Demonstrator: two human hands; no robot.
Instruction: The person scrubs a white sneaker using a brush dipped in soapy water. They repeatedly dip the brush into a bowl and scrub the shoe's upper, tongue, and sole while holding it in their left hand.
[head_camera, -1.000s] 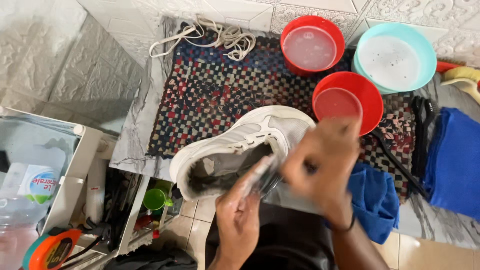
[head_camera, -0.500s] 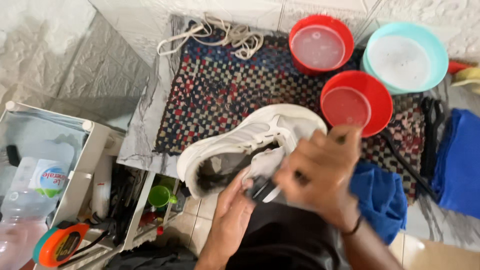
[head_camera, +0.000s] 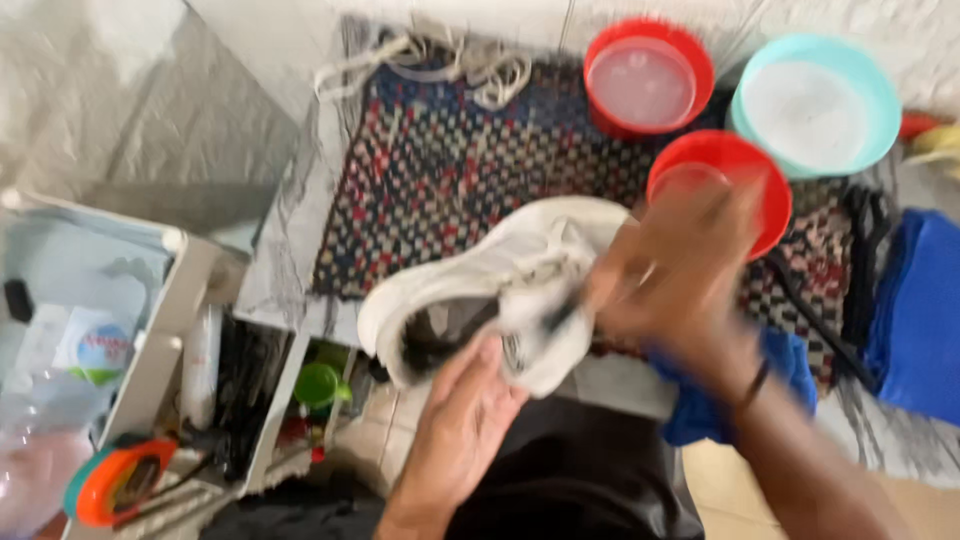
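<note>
Here, white sneaker (head_camera: 500, 290) on side, grimy inside, both hands gripping.

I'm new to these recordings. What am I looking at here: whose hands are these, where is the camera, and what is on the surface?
The one picture comes from a camera on a person's head, looking down at their own bare hands. The left hand steadies a white shoe from below; the right hand, blurred, is at its opening. Underneath lies a woven mat, with two red bowls, a turquoise bowl, white laces and blue cloth.
</note>
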